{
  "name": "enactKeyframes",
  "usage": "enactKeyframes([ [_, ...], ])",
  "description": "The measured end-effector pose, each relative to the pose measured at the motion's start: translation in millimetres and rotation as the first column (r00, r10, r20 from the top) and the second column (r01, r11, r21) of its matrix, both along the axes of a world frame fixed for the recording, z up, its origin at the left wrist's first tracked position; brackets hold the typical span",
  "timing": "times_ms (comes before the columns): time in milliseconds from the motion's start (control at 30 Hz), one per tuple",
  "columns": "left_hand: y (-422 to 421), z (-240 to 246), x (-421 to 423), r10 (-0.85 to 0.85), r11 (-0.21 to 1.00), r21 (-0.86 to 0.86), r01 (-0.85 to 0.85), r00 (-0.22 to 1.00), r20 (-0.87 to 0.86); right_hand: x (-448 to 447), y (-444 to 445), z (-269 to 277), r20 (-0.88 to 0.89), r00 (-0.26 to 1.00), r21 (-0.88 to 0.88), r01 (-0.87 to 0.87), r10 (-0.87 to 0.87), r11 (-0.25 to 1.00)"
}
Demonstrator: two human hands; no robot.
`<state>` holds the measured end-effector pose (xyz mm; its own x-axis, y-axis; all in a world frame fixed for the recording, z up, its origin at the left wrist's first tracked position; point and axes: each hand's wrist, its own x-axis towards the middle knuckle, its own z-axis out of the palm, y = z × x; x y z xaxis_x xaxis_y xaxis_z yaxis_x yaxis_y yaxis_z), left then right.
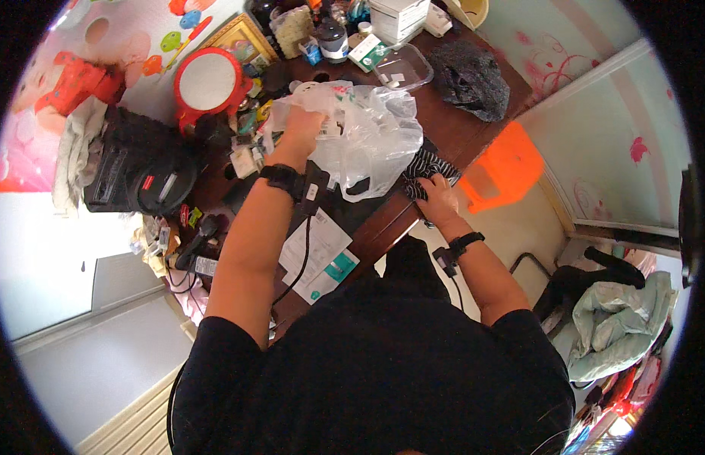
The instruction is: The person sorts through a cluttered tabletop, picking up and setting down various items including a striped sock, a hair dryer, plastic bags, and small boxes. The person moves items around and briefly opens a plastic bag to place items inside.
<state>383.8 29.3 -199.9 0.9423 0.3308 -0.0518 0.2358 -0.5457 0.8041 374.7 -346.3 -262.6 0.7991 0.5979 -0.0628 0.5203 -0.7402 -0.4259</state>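
Observation:
My left hand (304,126) reaches over the near-left side of a crumpled white plastic bag (381,136) on the dark wooden table. Its fingertips are partly lost against the thin plastic, so its grip does not show. By the table's front edge, my right hand (439,197) has its fingers curled over a black-and-white striped cloth (429,166), which it grips. That cloth lies just right of the bag. Part of a small item with printing shows beside my left fingers. Both wrists wear black straps with cabled modules.
Papers (315,247) lie at the table's (452,131) front edge. Behind the bag are a clear plastic tray (406,67), a dark bottle (333,40) and a black plastic bag (470,78). A red-framed toy drum or mirror (207,79) stands left. An orange stool (507,165) is at right.

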Motion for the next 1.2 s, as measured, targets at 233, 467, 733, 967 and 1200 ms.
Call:
enactKeyframes([
  [233, -17, -1, -4, -0.374, 0.863, 0.414, 0.289, 0.917, 0.139, -82, 54, 6, -0.003, 0.95, 0.066, -0.313, 0.314, 0.948],
  [467, -68, -44, 16, -0.244, 0.802, 0.479, 0.357, 0.928, -0.283, -34, 25, 7, -0.024, 0.684, 0.057, -0.727, 0.729, 0.684],
  [733, -41, -48, 7, -0.265, 0.652, 0.61, 0.451, 0.889, -0.374, -5, 21, 3, 0.005, 0.982, 0.04, 0.186, -0.186, 0.982],
  [967, -16, -28, 46, -0.3, 0.702, 0.532, 0.473, 0.874, -0.382, -15, -6, 6, 0.013, 0.952, 0.008, -0.306, 0.306, 0.952],
  [1200, -30, -36, 46, -0.316, 0.705, 0.536, 0.465, 0.882, -0.35, 122, -4, -14, 0.271, 0.933, 0.065, 0.228, -0.237, 0.971],
])
